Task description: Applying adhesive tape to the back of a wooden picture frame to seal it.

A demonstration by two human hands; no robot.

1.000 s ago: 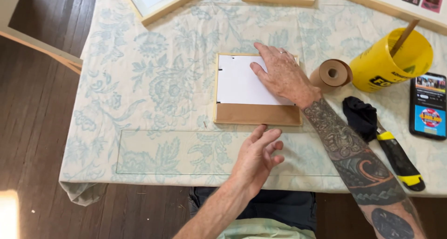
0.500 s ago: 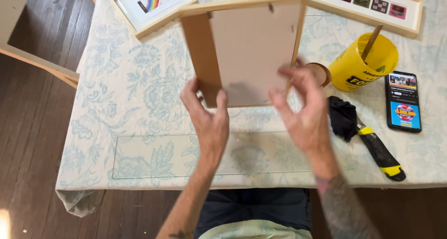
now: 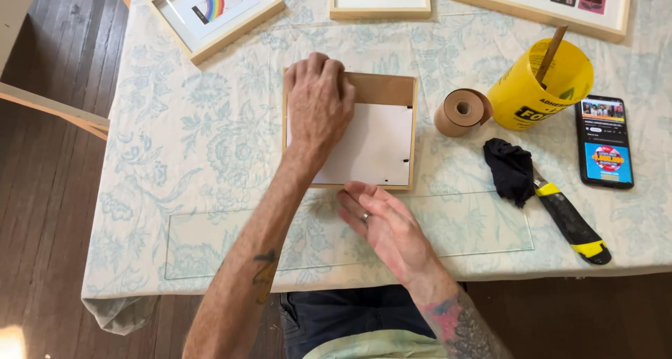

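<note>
Now the frame [image 3: 378, 93] lies face-down on the table [image 3: 210, 149], its white backing showing, midway between the front edge and the framed pictures at the far side. Left hand [image 3: 318, 103] rests flat on the frame's upper left corner, fingers [image 3: 315, 68] curled loosely over the far edge, pressing rather than gripping. Right hand [image 3: 388, 226] hovers open, palm up, just below the frame's near edge, holding nothing, above a clear sheet [image 3: 210, 247]. Right of the frame sit a tape roll [image 3: 462, 112], a yellow tub [image 3: 539, 86], a black cloth [image 3: 509, 169], a knife [image 3: 574, 222] and a phone [image 3: 605, 141].
</note>
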